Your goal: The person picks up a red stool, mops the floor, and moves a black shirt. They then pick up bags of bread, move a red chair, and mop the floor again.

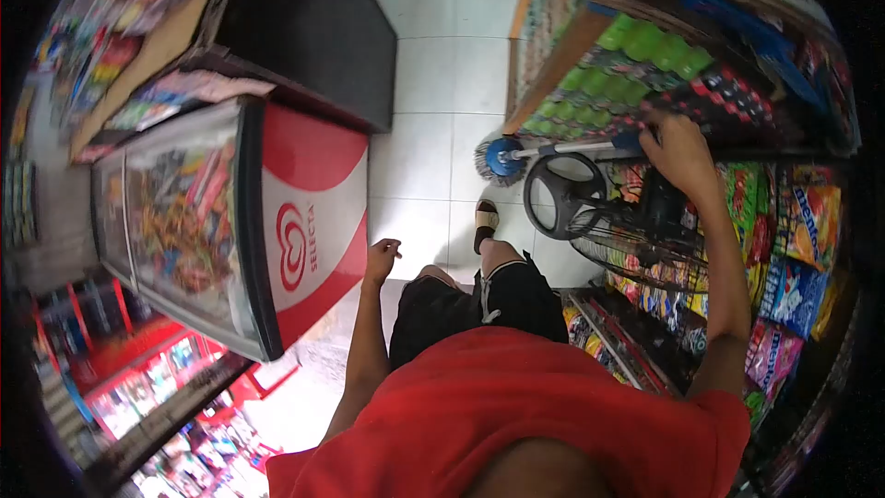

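Note:
My right hand [680,155] is closed at the upper end of a mop [564,148], around its dark blue grip. The mop has a pale handle and a round blue head with grey strands, which rests on the floor tiles. Close below that hand stands a black fan [636,238] with a wire cage, partly hidden by my forearm. A black steering-wheel-shaped part [564,195] lies beside the cage. My left hand [382,260] hangs at my side with loosely bent fingers, holding nothing, near the red and white front of a Selecta freezer [313,212].
Shelves on the right hold several candy packs [809,221] and green bottles [636,46]. A dark cabinet [313,28] stands beyond the freezer on the left. White floor tiles [419,74] run between both sides. A red rack [138,369] of small goods is at lower left.

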Demonstrator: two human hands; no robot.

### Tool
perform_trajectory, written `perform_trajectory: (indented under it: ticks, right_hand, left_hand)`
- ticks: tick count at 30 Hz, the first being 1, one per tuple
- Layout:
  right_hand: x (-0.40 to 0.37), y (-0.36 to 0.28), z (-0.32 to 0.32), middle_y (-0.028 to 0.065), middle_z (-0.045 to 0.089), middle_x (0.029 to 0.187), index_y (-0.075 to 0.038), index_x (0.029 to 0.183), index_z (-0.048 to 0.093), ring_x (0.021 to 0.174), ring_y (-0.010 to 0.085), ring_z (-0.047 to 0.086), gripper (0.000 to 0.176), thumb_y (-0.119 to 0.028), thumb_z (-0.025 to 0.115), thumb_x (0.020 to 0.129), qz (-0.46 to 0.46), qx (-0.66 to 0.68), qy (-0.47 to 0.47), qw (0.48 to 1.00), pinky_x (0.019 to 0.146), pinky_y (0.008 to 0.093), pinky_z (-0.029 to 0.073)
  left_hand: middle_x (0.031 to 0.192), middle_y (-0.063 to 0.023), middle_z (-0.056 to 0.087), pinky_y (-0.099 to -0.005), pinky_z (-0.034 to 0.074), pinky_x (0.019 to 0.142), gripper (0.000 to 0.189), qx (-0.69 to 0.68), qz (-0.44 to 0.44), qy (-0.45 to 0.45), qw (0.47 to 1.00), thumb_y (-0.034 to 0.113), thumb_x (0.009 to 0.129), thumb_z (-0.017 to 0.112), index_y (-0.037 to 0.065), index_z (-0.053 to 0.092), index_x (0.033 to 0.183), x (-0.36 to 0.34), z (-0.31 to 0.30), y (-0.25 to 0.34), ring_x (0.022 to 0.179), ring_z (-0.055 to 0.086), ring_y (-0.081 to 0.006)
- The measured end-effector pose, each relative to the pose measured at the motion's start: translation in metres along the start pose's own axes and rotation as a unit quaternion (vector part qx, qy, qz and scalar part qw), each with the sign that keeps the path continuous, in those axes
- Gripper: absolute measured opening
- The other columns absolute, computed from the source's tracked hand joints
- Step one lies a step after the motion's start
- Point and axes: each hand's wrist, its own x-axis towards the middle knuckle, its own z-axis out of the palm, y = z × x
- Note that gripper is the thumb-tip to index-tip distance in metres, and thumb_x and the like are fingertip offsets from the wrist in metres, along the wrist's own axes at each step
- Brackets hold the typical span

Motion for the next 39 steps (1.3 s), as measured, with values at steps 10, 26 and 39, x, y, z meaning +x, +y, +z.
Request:
perform_trajectory:
  ticks: [10,26,39]
  right_hand:
    - [-0.058,-0.148,0.048,0.0147,0.062,0.079,-0.002,0.075,0.063,0.077,0.0285,0.061,0.015,-0.012,0.056,0.066,-0.219,-0.282,-0.222,0.907,0.065,0.0395,0.049]
    - [-0.153,-0.391,-0.101,0.0115,0.063,0.076,-0.011,0.097,0.064,0.071,0.0238,0.06,0.053,-0.006,0.074,0.046,-0.371,-0.317,-0.288,0.824,0.063,0.0321,0.045]
    - [-0.374,-0.547,-0.031,0.0132,0.061,0.072,-0.007,0.092,0.063,0.07,0.0272,0.06,0.024,-0.023,0.061,0.074,-0.406,-0.363,-0.261,0.797,0.067,0.0364,0.045]
  left_hand:
    - [0.068,-0.0068,0.062,-0.0222,0.035,0.036,0.026,-0.062,-0.1,-0.007,0.993,0.023,0.081,0.053,0.002,0.061,0.093,-0.098,-0.031,-0.181,0.043,0.045,-0.0088]
    - [0.069,-0.0094,0.061,-0.0238,0.034,0.034,0.024,-0.305,-0.264,0.203,0.892,0.019,0.078,0.051,0.003,0.06,0.093,-0.344,-0.099,-0.444,0.037,0.041,-0.0106]
    - [0.066,-0.006,0.063,-0.0295,0.04,0.037,0.025,-0.117,-0.337,-0.025,0.934,0.026,0.08,0.052,0.004,0.062,0.085,-0.534,-0.059,-0.581,0.043,0.052,-0.0142]
